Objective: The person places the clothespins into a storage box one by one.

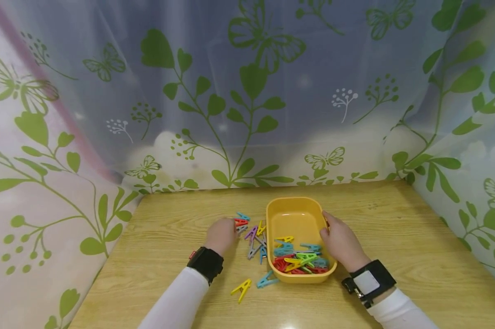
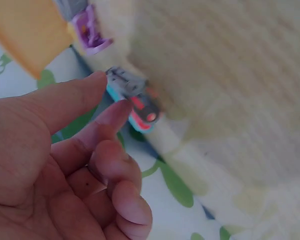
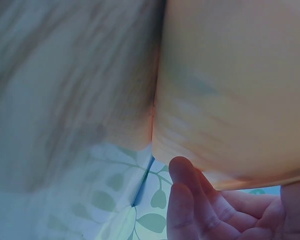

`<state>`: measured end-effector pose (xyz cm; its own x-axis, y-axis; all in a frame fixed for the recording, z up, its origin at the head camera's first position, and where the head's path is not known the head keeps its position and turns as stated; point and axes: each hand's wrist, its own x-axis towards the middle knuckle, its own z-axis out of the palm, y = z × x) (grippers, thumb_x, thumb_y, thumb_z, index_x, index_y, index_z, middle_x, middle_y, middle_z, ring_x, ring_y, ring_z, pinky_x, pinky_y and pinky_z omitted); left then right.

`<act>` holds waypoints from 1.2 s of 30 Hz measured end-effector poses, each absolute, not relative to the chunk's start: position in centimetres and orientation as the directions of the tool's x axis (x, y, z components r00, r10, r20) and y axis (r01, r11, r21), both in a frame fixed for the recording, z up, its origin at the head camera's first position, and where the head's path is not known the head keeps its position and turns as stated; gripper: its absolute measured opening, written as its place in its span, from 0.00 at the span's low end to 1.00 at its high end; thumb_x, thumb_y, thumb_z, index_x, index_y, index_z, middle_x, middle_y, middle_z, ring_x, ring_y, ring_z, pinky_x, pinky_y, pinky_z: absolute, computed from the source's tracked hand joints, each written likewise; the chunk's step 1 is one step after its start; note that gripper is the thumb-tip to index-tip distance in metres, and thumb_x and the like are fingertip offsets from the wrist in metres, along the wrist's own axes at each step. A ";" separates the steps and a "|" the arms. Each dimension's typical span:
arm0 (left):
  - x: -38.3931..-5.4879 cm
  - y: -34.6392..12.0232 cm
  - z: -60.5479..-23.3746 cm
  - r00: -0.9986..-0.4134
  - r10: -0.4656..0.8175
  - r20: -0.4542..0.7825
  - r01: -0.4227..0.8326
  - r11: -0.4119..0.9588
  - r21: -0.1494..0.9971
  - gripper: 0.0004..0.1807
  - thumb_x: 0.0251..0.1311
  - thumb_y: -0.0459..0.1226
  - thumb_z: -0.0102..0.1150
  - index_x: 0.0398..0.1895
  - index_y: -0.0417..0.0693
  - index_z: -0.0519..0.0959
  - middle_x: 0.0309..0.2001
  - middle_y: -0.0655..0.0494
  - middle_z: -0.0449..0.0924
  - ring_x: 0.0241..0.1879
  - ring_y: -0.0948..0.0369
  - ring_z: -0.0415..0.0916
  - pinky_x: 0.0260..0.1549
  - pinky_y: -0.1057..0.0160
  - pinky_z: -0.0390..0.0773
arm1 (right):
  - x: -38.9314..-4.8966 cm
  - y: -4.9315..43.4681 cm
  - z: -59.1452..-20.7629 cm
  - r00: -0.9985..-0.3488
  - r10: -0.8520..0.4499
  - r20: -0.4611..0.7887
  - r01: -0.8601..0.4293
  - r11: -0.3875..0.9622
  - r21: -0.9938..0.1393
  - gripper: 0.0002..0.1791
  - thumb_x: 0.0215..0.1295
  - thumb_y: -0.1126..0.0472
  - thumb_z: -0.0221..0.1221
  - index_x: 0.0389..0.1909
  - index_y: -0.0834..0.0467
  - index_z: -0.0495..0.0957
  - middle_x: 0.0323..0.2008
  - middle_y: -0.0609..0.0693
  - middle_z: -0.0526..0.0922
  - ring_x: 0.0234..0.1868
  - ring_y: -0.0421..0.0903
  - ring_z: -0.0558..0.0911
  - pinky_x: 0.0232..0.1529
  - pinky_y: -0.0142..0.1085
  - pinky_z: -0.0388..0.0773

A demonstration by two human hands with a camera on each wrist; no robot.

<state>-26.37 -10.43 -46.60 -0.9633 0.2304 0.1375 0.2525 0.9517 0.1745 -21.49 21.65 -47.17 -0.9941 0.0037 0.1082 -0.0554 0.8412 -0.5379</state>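
Note:
My left hand point(image 1: 221, 235) is beside a small row of clothespins: a blue one point(image 1: 243, 216), a red one point(image 1: 241, 222) and a grey one point(image 1: 242, 229). In the left wrist view, thumb and index finger stand apart close to the grey clothespin point(image 2: 127, 81), the other fingers loosely bent; contact is hard to tell. My right hand point(image 1: 345, 242) grips the right wall of a yellow plastic basket point(image 1: 294, 224), thumb at the rim and fingers outside. Several colored clothespins point(image 1: 301, 261) lie heaped in the basket's near half.
Between left hand and basket lie more clothespins, among them a purple one point(image 1: 250, 233) and a grey one point(image 1: 253, 251). Nearer me are a yellow clothespin point(image 1: 242, 289) and a light blue one point(image 1: 266, 279). A leaf-patterned curtain point(image 1: 247, 114) borders the wooden table point(image 1: 169, 219).

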 end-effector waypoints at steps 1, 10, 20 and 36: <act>-26.4 -10.4 -46.9 -0.964 0.227 0.135 0.248 0.954 0.168 0.13 0.59 0.36 0.74 0.21 0.45 0.79 0.24 0.53 0.80 0.26 0.57 0.79 0.26 0.57 0.79 | -21.5 21.6 -47.1 -0.994 0.003 0.110 -0.057 0.841 -0.538 0.31 0.77 0.64 0.51 0.75 0.72 0.59 0.65 0.73 0.75 0.44 0.53 0.80 0.37 0.38 0.75; -26.5 -10.0 -47.8 -0.973 0.191 0.129 0.207 0.971 0.122 0.09 0.58 0.37 0.74 0.27 0.41 0.83 0.29 0.49 0.84 0.30 0.52 0.84 0.29 0.52 0.83 | -21.4 21.6 -47.1 -0.994 0.002 0.110 -0.057 0.842 -0.536 0.31 0.76 0.63 0.51 0.75 0.72 0.59 0.65 0.73 0.75 0.44 0.53 0.80 0.36 0.38 0.75; -26.6 -9.8 -48.3 -0.973 0.164 0.160 0.187 0.973 0.138 0.07 0.62 0.29 0.66 0.25 0.40 0.83 0.29 0.46 0.85 0.31 0.50 0.84 0.29 0.51 0.84 | -21.4 21.6 -47.1 -0.995 0.003 0.104 -0.054 0.839 -0.541 0.31 0.77 0.63 0.51 0.75 0.72 0.59 0.65 0.73 0.74 0.45 0.54 0.80 0.37 0.38 0.76; -26.0 -9.0 -44.0 -0.943 0.212 0.258 0.263 0.947 0.183 0.10 0.66 0.34 0.65 0.26 0.44 0.79 0.27 0.51 0.79 0.26 0.57 0.78 0.23 0.59 0.78 | -21.3 21.6 -47.1 -0.992 0.000 0.123 -0.065 0.848 -0.526 0.31 0.77 0.63 0.51 0.75 0.72 0.59 0.65 0.72 0.74 0.46 0.54 0.80 0.44 0.43 0.77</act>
